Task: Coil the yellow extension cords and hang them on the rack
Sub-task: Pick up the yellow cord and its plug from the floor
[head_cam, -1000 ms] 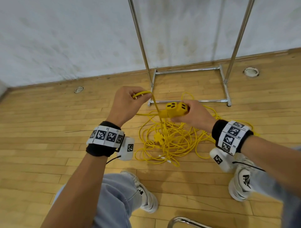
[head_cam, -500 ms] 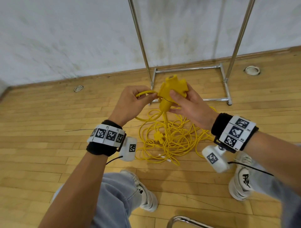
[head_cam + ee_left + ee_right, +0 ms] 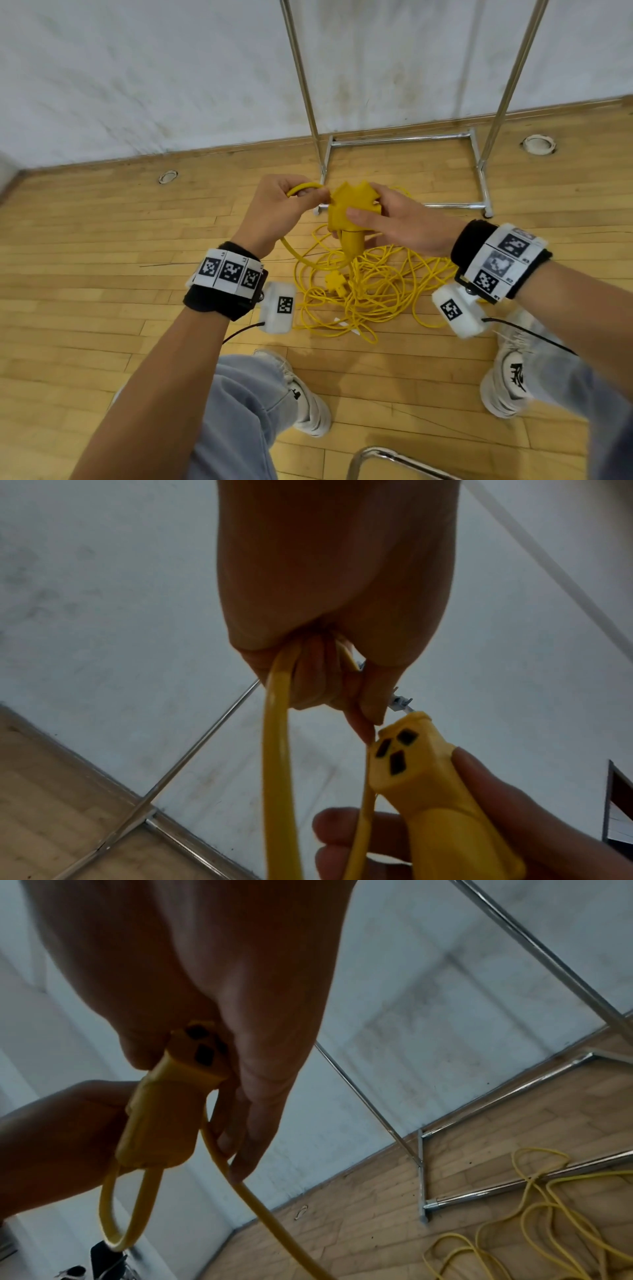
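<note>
My right hand (image 3: 373, 219) grips a yellow three-way socket head (image 3: 351, 209) upright at chest height; its black slots (image 3: 394, 750) show in the left wrist view. My left hand (image 3: 291, 205) holds a loop of the thick yellow cord (image 3: 303, 186) right beside the socket head (image 3: 164, 1112). The cord (image 3: 279, 777) runs down from my left fist. A tangled pile of thin yellow cord (image 3: 363, 291) lies on the wooden floor below, with a second yellow plug (image 3: 335, 282) in it. The chrome rack (image 3: 400, 140) stands behind the pile, against the wall.
The rack's uprights (image 3: 301, 75) rise out of view at the top. My two white shoes (image 3: 310, 401) stand just in front of the pile. A chrome tube (image 3: 383, 457) curves at the bottom edge. Round floor sockets (image 3: 538, 144) sit near the wall.
My right hand raised the socket head from a low, sideways hold to upright and brought it against my left hand. The left hand kept its loop of cord.
</note>
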`<state>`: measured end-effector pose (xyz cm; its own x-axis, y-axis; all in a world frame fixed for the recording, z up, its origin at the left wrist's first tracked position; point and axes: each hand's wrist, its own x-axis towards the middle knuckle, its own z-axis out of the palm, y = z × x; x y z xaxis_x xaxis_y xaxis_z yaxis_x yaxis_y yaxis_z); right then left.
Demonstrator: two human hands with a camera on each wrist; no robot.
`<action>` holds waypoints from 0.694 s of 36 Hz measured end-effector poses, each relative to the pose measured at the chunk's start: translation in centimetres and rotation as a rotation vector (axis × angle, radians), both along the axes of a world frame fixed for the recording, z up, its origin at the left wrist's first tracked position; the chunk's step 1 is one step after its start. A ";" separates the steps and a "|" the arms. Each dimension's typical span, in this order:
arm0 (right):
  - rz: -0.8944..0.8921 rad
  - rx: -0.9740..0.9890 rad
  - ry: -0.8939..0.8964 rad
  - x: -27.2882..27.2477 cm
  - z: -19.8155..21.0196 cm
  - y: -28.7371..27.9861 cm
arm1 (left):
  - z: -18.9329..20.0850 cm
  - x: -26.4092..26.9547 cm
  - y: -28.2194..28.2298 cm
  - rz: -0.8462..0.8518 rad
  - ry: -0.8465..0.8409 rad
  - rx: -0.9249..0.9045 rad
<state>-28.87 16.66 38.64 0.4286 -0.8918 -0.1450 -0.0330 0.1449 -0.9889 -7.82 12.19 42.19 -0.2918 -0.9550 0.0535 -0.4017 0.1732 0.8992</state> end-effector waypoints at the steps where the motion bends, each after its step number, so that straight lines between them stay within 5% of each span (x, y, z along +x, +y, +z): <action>1: 0.014 0.008 0.017 -0.1 0.0 0.0 | 0.0 0.0 0.0 0.018 0.004 0.006; 6: 0.085 -0.023 0.144 -0.3 -0.3 0.3 | -0.1 0.0 -0.3 0.125 0.027 -0.058; 15: -0.087 -0.146 0.140 0.5 -0.1 0.8 | 0.0 0.3 -0.6 -0.056 -0.062 -0.156; 25: -0.274 -0.248 0.131 1.3 0.0 1.0 | 0.2 0.0 -0.1 -0.107 -0.059 -0.066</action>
